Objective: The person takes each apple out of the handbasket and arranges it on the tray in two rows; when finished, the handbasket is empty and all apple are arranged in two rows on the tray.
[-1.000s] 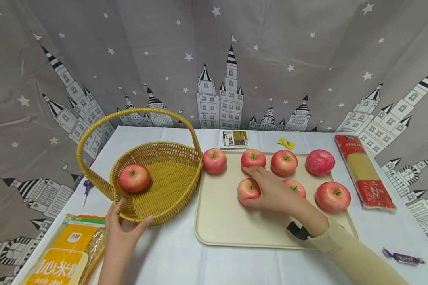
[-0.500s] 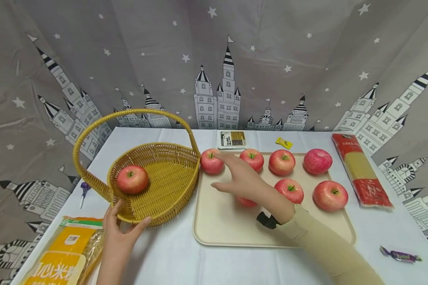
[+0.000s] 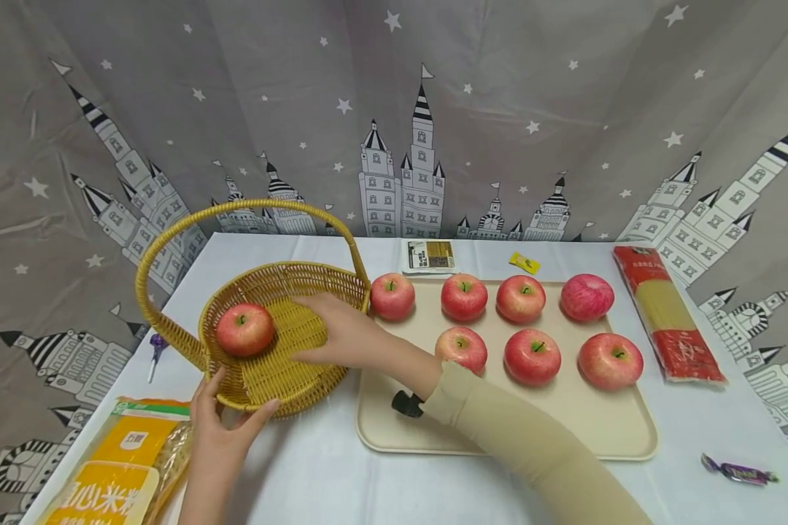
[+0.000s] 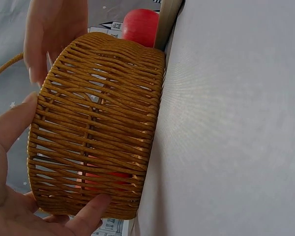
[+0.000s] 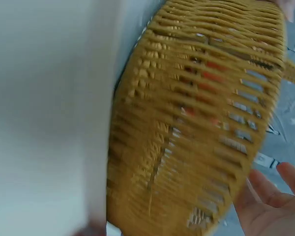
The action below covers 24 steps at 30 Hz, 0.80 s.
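A yellow wicker basket (image 3: pixel 308 397) with a tall hoop handle stands at the left of the table. Inside it, on the left, sits a red apple (image 3: pixel 245 329). My left hand (image 3: pixel 226 430) grips the basket's near rim, its fingers and thumb spread along the wall in the left wrist view. Over the basket's right half reaches my right hand (image 3: pixel 344 334), fingers extended and holding nothing. Right of the basket, a cream tray (image 3: pixel 427 437) bears several apples in two rows, among them a front-left apple (image 3: pixel 461 348) beside my right sleeve and a back-left apple (image 3: pixel 392 296) close to the basket.
A red noodle packet (image 3: pixel 668 313) lies right of the tray, with a purple wrapped candy (image 3: pixel 738 470) nearer. Behind the tray are a small packet (image 3: pixel 430 257) and a yellow candy (image 3: pixel 524 262). A lollipop (image 3: pixel 157 350) and a yellow food bag (image 3: pixel 114 463) lie left.
My right hand has moved left from the apples on the tray to above the basket, carrying nothing. My left hand stays on the basket's rim.
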Each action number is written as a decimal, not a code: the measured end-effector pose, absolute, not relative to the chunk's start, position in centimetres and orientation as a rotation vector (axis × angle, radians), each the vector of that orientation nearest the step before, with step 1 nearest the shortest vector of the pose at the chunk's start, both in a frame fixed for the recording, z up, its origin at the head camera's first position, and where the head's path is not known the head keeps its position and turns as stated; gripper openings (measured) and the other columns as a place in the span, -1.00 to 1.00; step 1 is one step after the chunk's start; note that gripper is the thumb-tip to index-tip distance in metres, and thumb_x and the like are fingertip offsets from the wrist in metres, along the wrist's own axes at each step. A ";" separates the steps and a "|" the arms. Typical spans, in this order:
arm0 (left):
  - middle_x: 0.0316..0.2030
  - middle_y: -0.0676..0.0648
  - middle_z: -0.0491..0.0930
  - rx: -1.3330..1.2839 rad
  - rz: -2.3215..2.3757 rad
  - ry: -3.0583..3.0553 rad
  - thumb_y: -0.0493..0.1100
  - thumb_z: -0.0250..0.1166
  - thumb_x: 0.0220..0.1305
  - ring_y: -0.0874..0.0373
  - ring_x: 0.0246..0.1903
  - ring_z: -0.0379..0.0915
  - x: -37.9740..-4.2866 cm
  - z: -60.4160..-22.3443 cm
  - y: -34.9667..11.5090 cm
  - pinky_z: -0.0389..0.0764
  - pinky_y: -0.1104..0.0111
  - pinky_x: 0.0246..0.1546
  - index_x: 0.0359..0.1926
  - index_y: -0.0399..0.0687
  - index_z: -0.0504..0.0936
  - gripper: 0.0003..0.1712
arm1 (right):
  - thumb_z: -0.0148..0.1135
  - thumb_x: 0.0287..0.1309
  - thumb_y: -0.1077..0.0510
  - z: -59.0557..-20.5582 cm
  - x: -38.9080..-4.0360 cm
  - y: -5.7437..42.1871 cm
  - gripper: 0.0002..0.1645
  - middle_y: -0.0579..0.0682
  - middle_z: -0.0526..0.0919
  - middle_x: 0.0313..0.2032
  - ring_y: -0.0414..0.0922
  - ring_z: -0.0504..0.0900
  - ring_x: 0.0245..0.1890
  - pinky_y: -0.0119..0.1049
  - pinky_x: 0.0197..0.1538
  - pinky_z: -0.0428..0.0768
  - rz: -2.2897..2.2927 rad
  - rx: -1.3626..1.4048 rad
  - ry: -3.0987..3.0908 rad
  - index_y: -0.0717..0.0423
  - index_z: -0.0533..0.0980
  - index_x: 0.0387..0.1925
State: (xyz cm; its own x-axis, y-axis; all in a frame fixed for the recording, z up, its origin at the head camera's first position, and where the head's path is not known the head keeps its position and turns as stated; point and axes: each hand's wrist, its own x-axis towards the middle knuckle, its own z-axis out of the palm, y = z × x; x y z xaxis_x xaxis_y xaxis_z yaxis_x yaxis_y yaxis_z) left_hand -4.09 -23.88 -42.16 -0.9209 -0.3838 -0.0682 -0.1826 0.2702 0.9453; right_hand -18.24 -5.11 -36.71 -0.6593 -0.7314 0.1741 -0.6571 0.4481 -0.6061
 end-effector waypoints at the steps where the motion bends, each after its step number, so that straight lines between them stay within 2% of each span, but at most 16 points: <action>1: 0.45 -0.19 -0.41 0.532 -1.715 -2.361 -0.26 0.43 0.14 -0.25 0.40 -0.23 -4.1 -42.2 -23.9 0.35 0.74 -0.05 0.52 -0.13 -0.18 0.14 | 0.40 0.05 -0.18 -36.8 -18.3 -5.8 -0.02 -0.02 0.32 0.33 -0.16 0.28 0.31 -0.35 0.33 0.31 -0.996 -1.226 2.576 0.01 0.20 0.42; 8: 0.45 -0.18 -0.42 0.541 -1.714 -2.368 -0.21 0.43 0.15 -0.23 0.41 -0.25 -4.1 -42.1 -23.8 0.35 0.75 -0.06 0.52 -0.10 -0.19 0.15 | 0.41 0.01 -0.21 -37.8 -19.0 -9.4 0.03 -0.05 0.30 0.36 -0.13 0.23 0.35 -0.26 0.34 0.33 -1.002 -1.070 2.580 0.01 0.19 0.43; 14: 0.46 -0.16 -0.43 0.558 -1.728 -2.361 -0.19 0.43 0.15 -0.22 0.42 -0.31 -4.1 -42.0 -23.8 0.36 0.72 -0.03 0.53 -0.07 -0.20 0.16 | 0.40 0.00 -0.26 -38.2 -19.8 -12.2 0.03 -0.09 0.33 0.33 -0.19 0.27 0.32 -0.35 0.31 0.34 -0.956 -1.009 2.622 0.01 0.21 0.42; 17: 0.46 -0.14 -0.43 0.576 -1.729 -2.363 -0.18 0.43 0.15 -0.21 0.42 -0.32 -4.0 -42.0 -23.8 0.35 0.76 -0.07 0.53 -0.05 -0.20 0.16 | 0.41 -0.01 -0.25 -38.4 -20.0 -13.2 0.04 -0.09 0.35 0.31 -0.20 0.32 0.28 -0.39 0.27 0.38 -0.948 -0.991 2.627 0.04 0.21 0.42; 24: 0.45 -0.19 -0.38 0.541 -1.711 -2.355 -0.23 0.43 0.14 -0.25 0.40 -0.25 -4.2 -42.0 -23.7 0.35 0.79 -0.10 0.52 -0.11 -0.16 0.14 | 0.43 -0.04 -0.25 -38.9 -20.3 -14.5 0.08 -0.06 0.36 0.29 -0.18 0.37 0.23 -0.40 0.22 0.42 -0.892 -0.953 2.653 0.05 0.19 0.43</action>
